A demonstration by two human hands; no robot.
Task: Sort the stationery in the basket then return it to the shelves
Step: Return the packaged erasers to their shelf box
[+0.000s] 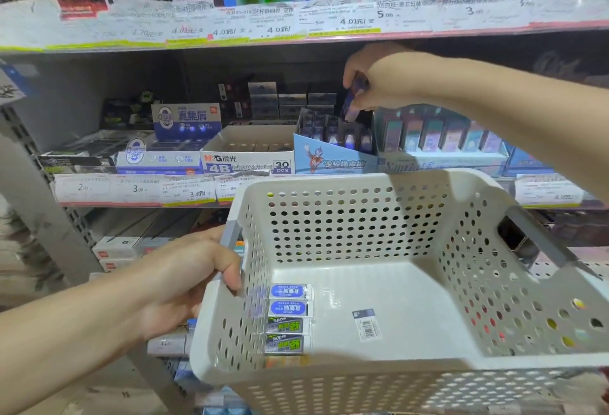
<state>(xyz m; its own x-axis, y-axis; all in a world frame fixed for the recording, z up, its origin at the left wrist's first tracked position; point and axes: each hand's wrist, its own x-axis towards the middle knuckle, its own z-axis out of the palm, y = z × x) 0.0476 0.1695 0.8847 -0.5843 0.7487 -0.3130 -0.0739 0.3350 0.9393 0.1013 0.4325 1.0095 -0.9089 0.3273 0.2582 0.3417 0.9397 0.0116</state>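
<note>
1. The left hand (184, 277) grips the grey handle on the left rim of the white basket (379, 282).
2. Inside the basket, against its left wall just right of that hand, lie 4 boxed erasers (289, 319) in a row; a small barcode packet (366, 324) lies apart, mid-floor.
3. Above the basket, the right hand (372, 80) pinches a purple eraser pack (353, 99) over the blue display box (333, 147) on the shelf (138, 188).

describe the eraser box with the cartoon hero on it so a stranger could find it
Find the middle shelf behind the white basket. Right of the white 4B eraser carton stands the light-blue display box, the only one with a red-and-silver cartoon hero on its front.
</note>
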